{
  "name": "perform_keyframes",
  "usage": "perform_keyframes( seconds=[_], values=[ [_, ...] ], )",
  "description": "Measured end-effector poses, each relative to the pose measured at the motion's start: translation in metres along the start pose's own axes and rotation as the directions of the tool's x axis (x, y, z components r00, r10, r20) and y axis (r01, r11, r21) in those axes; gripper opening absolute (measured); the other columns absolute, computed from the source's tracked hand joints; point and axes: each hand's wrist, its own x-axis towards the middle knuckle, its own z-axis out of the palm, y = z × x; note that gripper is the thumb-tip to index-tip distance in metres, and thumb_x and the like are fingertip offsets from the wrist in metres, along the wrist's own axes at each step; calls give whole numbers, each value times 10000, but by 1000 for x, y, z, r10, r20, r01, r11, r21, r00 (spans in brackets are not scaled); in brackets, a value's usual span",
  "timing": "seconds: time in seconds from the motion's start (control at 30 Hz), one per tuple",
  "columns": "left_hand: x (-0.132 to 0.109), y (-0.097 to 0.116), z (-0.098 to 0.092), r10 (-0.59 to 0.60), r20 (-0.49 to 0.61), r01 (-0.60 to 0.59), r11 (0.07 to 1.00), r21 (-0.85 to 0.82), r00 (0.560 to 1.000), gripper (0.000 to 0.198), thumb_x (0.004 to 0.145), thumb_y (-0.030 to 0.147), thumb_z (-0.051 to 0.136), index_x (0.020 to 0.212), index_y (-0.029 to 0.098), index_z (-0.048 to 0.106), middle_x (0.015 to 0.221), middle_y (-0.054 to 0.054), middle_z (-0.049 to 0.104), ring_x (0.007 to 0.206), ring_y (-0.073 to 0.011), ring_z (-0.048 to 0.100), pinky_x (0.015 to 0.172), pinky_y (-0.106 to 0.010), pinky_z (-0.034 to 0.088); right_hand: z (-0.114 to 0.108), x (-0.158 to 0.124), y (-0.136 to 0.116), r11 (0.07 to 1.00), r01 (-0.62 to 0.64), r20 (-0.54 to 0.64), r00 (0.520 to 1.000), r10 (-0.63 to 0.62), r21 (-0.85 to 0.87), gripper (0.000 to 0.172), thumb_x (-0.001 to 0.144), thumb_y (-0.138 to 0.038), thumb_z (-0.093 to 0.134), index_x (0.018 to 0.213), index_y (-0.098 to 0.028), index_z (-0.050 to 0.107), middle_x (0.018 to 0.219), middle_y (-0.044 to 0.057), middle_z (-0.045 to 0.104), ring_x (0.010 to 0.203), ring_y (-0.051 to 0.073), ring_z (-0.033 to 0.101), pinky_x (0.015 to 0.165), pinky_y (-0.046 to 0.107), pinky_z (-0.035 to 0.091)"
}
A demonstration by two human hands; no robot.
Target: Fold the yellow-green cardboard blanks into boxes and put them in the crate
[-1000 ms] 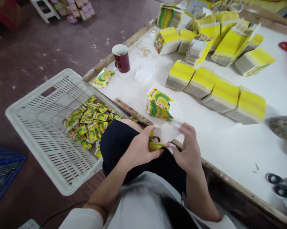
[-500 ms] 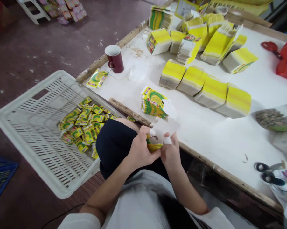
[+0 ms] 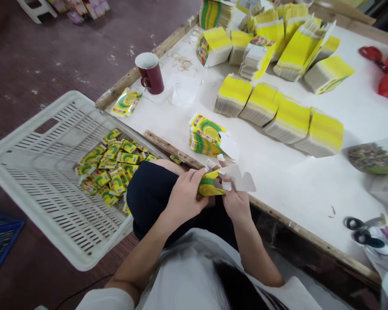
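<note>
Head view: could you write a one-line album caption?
Both hands on an open yellow carton by a white table, near a basket of yellow boxes.

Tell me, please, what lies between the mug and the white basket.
In the head view, a yellow-green carton lies between them, on the table, near its corner.

I'm in what looks like a packing workshop: stacks of yellow cartons (image 3: 292, 116) spread over my wood-edged table (image 3: 287, 183), and a slatted crate (image 3: 35, 185) of small boxes (image 3: 118, 178) (dozens, jumbled) stands left.
</note>
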Motion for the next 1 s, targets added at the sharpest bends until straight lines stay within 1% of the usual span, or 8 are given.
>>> perform_keyframes(
  seconds=[0.1,0.2,0.37,0.47,0.67,0.77,0.87,1.0],
  values=[
    [3,1,-5,2,69,1,999,-44,998,635,774,180,663,1366,148,435,1219,-148,625,1131,-330,623,990,-499,523,-5,-2,-4,992,120,61,991,-118,-33,629,1010,-555,469,1567,-278,372,1505,112,559,1363,288,563,1149,488,460],
    [5,0,-8,-7,158,22,996,-89,987,669,787,227,687,1392,149,412,1268,-156,623,1185,-329,614,1015,-492,511,-9,-1,-14,943,256,204,955,-213,-214,707,1005,-443,526,1622,-279,222,1524,136,531,1349,298,578,1091,477,520],
    [5,-4,-7,-53,211,46,998,34,976,615,747,234,717,1301,186,455,1233,-136,636,1145,-349,635,924,-499,530,-15,5,-26,795,409,448,872,-197,-448,746,958,-153,519,1628,-252,205,1666,170,298,1544,328,305,1164,527,443],
    [3,-3,-8,-68,171,55,995,83,983,599,742,240,697,1284,175,451,1214,-143,640,1092,-353,656,873,-488,534,-18,6,-23,789,464,490,838,-242,-404,805,942,-124,523,1637,-290,152,1683,142,272,1540,313,315,1167,514,450],
    [7,4,-18,-14,53,8,994,106,998,517,734,223,674,1211,180,477,1151,-124,681,1063,-343,679,876,-471,495,-5,-5,-7,775,442,265,896,-357,-452,642,986,-205,469,1603,-277,304,1607,138,428,1484,318,426,1139,534,480],
    [7,5,-22,6,101,-19,992,125,995,431,752,231,670,1151,191,513,1120,-111,703,1045,-341,689,857,-464,487,-3,-6,-8,767,492,317,866,-386,-411,510,995,-235,494,1503,-277,491,1580,139,468,1457,310,469,1111,496,509],
    [4,4,-21,-6,93,-4,994,108,996,494,755,285,715,1193,178,512,1186,-133,694,1090,-348,682,885,-471,498,-15,2,-18,775,516,383,842,-380,-364,348,993,-231,520,1299,-291,674,1559,130,496,1402,293,538,1041,437,555],
    [-1,4,-17,-1,71,-4,998,67,997,629,726,319,772,1263,160,485,1218,-141,695,1112,-336,684,922,-456,512,-37,15,-35,824,497,566,775,-280,-273,293,970,-331,603,1236,-258,701,1506,161,527,1401,301,529,1059,423,526]
  ],
)
